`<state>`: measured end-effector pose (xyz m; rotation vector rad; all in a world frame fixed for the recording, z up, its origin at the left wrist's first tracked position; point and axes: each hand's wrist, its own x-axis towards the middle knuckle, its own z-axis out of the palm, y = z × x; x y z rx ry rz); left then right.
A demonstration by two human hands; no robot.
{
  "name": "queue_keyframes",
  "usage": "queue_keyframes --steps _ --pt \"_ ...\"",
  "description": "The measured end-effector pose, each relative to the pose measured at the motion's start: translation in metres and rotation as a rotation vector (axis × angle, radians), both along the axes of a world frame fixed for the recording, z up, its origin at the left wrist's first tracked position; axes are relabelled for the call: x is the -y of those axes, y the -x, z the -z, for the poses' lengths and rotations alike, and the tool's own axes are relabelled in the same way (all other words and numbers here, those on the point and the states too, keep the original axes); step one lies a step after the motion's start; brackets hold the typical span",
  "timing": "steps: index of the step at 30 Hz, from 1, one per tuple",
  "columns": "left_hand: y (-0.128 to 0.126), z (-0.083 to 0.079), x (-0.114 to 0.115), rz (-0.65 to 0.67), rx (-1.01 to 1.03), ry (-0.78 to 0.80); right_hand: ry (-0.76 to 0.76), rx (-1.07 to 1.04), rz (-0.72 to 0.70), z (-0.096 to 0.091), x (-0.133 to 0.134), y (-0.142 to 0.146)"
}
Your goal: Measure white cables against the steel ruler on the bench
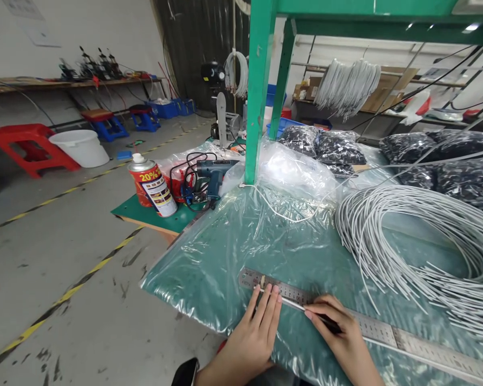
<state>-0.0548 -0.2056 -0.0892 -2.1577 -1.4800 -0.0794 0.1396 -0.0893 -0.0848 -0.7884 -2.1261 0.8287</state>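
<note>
A long steel ruler (386, 332) lies along the near edge of the green table under clear plastic sheet (241, 241). A thin white wire (290, 302) rests along the ruler. My left hand (251, 332) lies flat, fingers stretched together, fingertips on the wire near the ruler's left end. My right hand (338, 335) is curled, fingers pinching the wire against the ruler. A big coil of white wires (422, 241) lies to the right, its cut ends pointing at my right hand.
A spray can (153, 185) and a blue power tool (213, 174) stand at the table's far left corner. A green frame post (260, 91) rises mid-table. Bags of black parts (446, 161) lie behind. Red stool (26, 145), white bucket (80, 147) on the floor.
</note>
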Motion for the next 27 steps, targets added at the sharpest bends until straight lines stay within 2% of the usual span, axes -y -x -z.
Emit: queue_keyframes --steps 5,24,27 --pt "-0.0028 0.0037 -0.0018 -0.012 0.040 -0.113 -0.009 -0.003 -0.004 -0.0042 0.0004 -0.0006" --pt "-0.0080 0.0068 -0.0021 -0.045 0.004 -0.091 -0.014 0.044 0.012 -0.0015 -0.0011 -0.0015" --pt "-0.0079 0.0071 -0.0025 -0.045 0.029 -0.124 -0.014 0.057 0.024 -0.0001 -0.0011 -0.0005"
